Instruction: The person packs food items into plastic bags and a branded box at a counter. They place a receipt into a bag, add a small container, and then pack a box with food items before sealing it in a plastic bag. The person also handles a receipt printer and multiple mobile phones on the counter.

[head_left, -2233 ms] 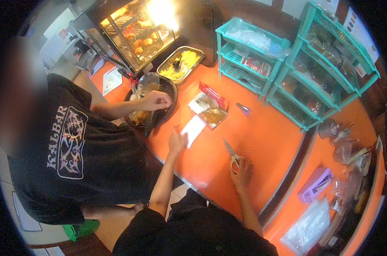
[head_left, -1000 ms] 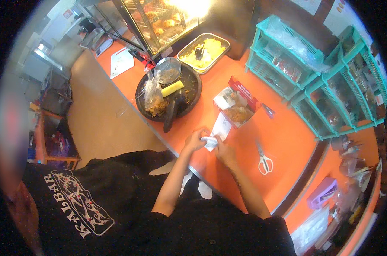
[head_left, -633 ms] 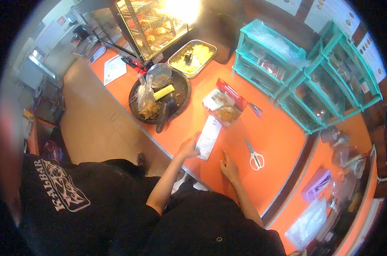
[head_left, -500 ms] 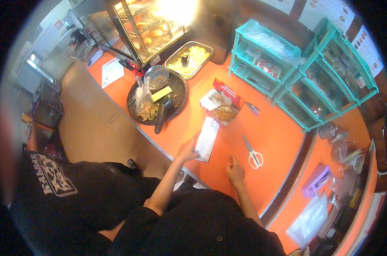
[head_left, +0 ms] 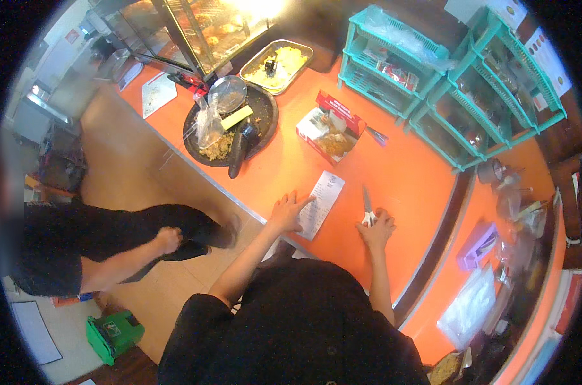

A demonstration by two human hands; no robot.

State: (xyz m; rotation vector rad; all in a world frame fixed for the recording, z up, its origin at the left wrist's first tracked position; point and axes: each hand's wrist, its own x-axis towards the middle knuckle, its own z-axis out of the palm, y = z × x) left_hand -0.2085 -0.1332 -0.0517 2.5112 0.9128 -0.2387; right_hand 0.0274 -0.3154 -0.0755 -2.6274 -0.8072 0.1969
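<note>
A long white paper slip (head_left: 322,204), printed like a receipt, lies on the orange counter (head_left: 406,179). My left hand (head_left: 290,213) is at the slip's left edge, its fingers spread and their tips touching the paper. To the right, my right hand (head_left: 377,232) has its fingers curled over the handles of white-handled scissors (head_left: 367,200). The scissors lie flat with their blades pointing away from me, and the hand mostly covers the handles. Beyond the slip stands a red-and-white cardboard box (head_left: 329,136) with its lid up and brownish food inside.
A dark round pan (head_left: 260,109) with food and utensils stands left of the box. Behind it are a metal tray (head_left: 302,46) and a lit display cabinet (head_left: 195,38). Teal racks (head_left: 426,106) line the back right. A person (head_left: 130,247) is on the floor at left.
My right hand has moved onto the scissors' handles. My left hand's fingers have spread at the slip. The other person has moved away to the left, and the view has shifted.
</note>
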